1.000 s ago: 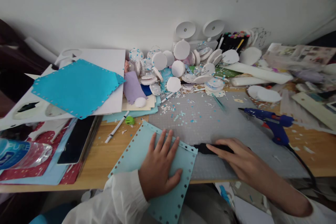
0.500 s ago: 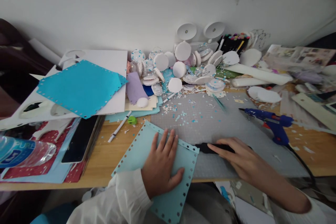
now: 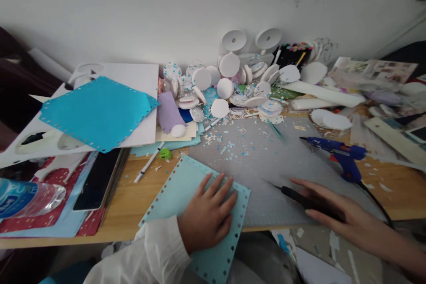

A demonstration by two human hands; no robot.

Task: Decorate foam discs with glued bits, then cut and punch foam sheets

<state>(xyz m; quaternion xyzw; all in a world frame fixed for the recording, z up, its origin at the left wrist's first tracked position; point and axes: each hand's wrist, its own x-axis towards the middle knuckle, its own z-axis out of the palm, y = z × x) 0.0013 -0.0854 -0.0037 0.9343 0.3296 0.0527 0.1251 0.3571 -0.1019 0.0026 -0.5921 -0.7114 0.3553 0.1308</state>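
Observation:
My left hand point(image 3: 206, 217) lies flat, fingers slightly apart, on a light-blue paper sheet point(image 3: 176, 191) with small flower-shaped holes punched along its edges. The sheet rests partly on the grey cutting mat point(image 3: 269, 204), and its lower corner hangs past the table's front edge. To the right, over the mat, my right hand point(image 3: 336, 213) grips a black craft knife point(image 3: 299, 197). Its thin pointed blade faces left, apart from the paper. Motion blurs the blade and the right fingertips a little.
A blue glue gun point(image 3: 339, 148) with a cable lies at the right. Behind the mat are piled white discs point(image 3: 229, 65) and paper scraps. Bright blue punched paper point(image 3: 100, 113) tops white board at left, near a phone point(image 3: 96, 182), a marker point(image 3: 149, 162) and a water bottle point(image 3: 29, 197).
My right hand has drawn the craft knife right and toward me, away from the paper's corner. My left hand has slid slightly right with its fingers bent a little more. The view shifted slightly.

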